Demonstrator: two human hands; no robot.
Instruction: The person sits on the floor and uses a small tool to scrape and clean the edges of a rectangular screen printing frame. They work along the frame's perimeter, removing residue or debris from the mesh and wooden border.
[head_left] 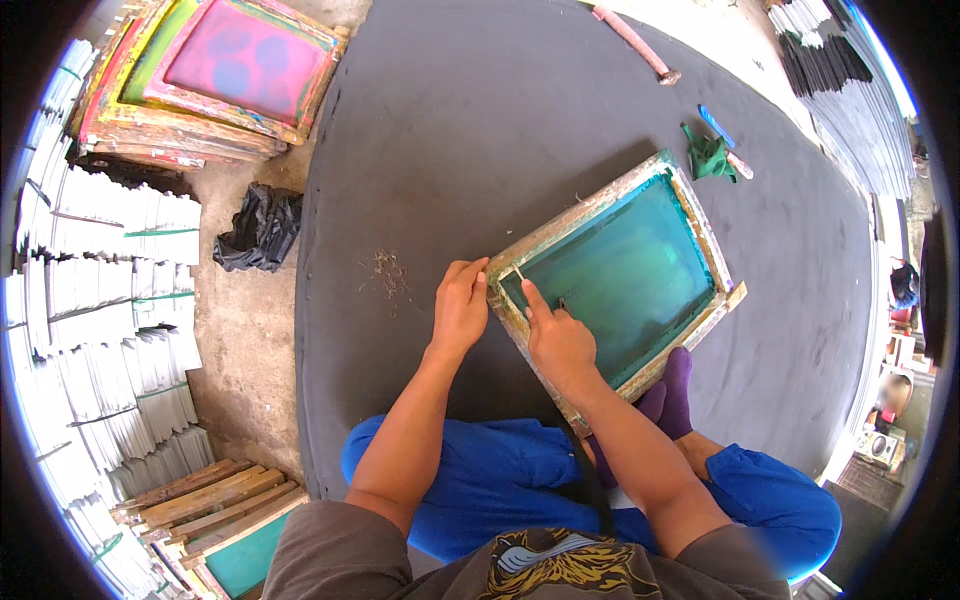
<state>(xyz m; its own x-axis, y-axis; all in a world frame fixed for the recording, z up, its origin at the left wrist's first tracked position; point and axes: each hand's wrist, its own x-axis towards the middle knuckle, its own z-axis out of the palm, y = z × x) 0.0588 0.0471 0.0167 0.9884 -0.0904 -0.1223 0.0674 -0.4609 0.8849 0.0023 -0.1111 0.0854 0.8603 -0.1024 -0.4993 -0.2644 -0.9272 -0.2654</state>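
Observation:
A screen-printing frame (604,205) with worn, paint-stained wooden sides and teal mesh lies tilted in front of me, its near end by my feet. My left hand (462,305) grips the left corner of this frame, fingers closed at its edge. Over the lower left of the mesh is my right hand (562,345), index finger stretched along a thin pale tool (517,271) that touches the inner edge near that corner. The other fingers curl under, and the tool's kind is hard to make out. Left of my left hand lies a scatter of thin staple-like bits (390,275).
I sit cross-legged on a dark padded surface (430,130). A hammer-like tool (640,45), a green cloth (710,157) and a blue-handled tool (716,126) lie beyond the frame. Stacked frames (190,150), a black plastic bag (260,228) and white bundles (110,300) stand left.

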